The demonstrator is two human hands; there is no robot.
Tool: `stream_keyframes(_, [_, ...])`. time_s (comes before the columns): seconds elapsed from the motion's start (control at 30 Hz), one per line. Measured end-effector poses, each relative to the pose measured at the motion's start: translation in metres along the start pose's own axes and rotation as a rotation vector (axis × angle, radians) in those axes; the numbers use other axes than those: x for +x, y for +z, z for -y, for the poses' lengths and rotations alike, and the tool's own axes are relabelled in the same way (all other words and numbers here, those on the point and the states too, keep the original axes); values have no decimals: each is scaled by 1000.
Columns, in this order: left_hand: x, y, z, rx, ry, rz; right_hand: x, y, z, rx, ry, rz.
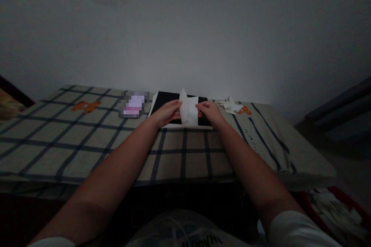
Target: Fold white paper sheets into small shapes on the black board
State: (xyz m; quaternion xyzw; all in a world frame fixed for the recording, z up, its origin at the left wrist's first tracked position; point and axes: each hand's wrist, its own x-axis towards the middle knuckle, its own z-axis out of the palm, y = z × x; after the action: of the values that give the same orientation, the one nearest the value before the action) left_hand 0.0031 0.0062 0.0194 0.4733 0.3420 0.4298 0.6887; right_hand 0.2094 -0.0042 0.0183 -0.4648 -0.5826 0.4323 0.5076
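Observation:
A white sheet of paper (191, 111), creased down its length with a flap standing up on the left, is held between both hands. My left hand (169, 112) grips its left side, thumb on top. At the right edge my right hand (210, 111) pinches the paper between thumb and fingers. Directly beneath lies a flat black object (165, 99), perhaps a folder or book cover, with white edges showing below it. Just right of my right hand rests a small heap of folded white paper pieces (231, 105).
A checked cloth (95, 135) with dark lines and orange bear figures covers the table. On it, left of the black object, lies a pixelated phone-like thing (135, 105). A grey wall (185, 31) rises behind. Crumpled pale material (336, 208) sits in something red at lower right.

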Motion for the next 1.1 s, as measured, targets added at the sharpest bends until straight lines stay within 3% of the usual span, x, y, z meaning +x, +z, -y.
stream_keyframes(0.27, [3, -4, 4, 81, 53, -22, 1, 2, -3, 58, 52, 35])
stream_keyframes(0.57, [5, 1, 9, 155, 132, -186, 3, 2, -7, 92, 72, 83])
stream_keyframes(0.83, [3, 2, 11, 328, 222, -173, 3, 3, -6, 32, 80, 56])
stream_keyframes(1.1, [3, 4, 10, 326, 200, -160, 5, 0, -14, 1, 15, 88])
